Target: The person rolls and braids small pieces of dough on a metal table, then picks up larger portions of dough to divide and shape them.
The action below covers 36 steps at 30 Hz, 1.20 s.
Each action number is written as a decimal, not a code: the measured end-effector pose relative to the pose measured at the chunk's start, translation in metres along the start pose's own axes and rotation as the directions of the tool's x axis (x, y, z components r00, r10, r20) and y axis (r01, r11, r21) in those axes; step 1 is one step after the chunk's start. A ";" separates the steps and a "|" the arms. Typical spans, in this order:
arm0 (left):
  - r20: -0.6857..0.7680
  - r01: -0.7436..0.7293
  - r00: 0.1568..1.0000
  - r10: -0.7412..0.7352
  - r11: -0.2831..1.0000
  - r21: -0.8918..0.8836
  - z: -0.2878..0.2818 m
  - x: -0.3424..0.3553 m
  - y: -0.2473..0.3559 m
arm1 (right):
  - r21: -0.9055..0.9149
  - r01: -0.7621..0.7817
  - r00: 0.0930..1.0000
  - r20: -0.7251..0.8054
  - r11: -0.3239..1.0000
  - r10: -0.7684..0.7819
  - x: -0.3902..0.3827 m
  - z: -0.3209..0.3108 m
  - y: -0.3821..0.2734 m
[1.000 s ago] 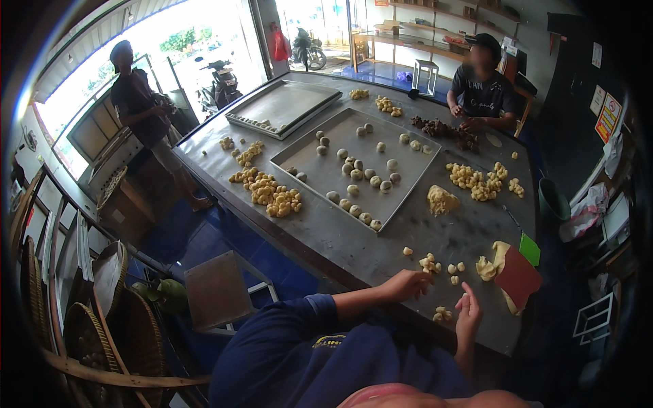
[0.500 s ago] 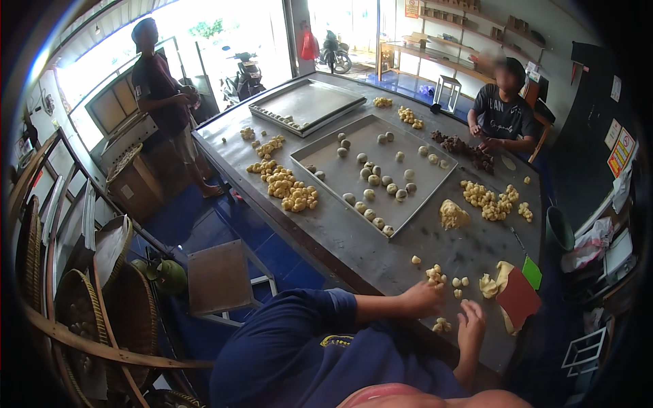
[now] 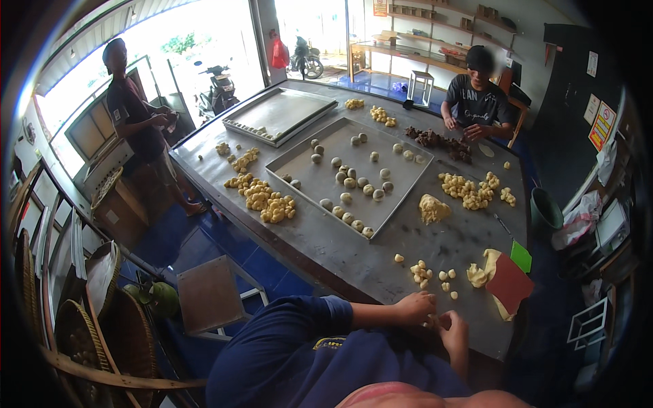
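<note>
My left hand and my right hand are close together at the table's near edge, both with curled fingers; pale bits show between them, but what each grips is unclear. Just beyond them lie small dough pieces. To the right is a lump of pale dough beside a red flat scraper and a green scraper. Farther back are a larger dough mound, yellow piles on the right and more on the left.
A tray of round balls and another tray sit on the metal table. A person handles brown pieces at the far right; another person stands left. A stool and baskets are at lower left.
My hands have come closer together and lower toward the near edge, fingers now curled. The standing person's head has turned. The view has shifted slightly.
</note>
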State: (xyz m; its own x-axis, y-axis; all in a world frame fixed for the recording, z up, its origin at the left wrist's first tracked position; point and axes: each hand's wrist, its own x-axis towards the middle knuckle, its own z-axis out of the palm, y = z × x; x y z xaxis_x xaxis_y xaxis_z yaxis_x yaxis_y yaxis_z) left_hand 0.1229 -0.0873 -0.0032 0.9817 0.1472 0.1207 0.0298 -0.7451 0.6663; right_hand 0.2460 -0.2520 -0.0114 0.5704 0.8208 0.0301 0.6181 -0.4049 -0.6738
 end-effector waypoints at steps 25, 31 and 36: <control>-0.133 0.200 0.945 -0.299 0.850 -0.488 -0.047 -0.039 -0.045 | 0.404 0.184 0.953 -0.297 0.896 -0.061 0.016 0.014 -0.032; -0.055 0.120 0.978 -0.203 0.754 -0.646 -0.052 -0.040 -0.035 | 0.556 0.073 0.981 -0.189 0.828 0.041 0.023 0.005 -0.015; -0.081 0.072 0.988 -0.135 0.848 -0.526 -0.051 -0.035 -0.015 | 0.538 0.194 0.954 -0.297 0.820 -0.031 0.020 -0.004 -0.048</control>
State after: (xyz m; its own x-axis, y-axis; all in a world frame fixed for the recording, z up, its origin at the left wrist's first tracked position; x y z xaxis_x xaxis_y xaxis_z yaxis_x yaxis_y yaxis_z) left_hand 0.0786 -0.0482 0.0203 0.9502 0.2986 0.0892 -0.0024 -0.2790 0.9603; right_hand 0.2301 -0.2181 0.0247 0.6861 0.6760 0.2687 0.3264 0.0441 -0.9442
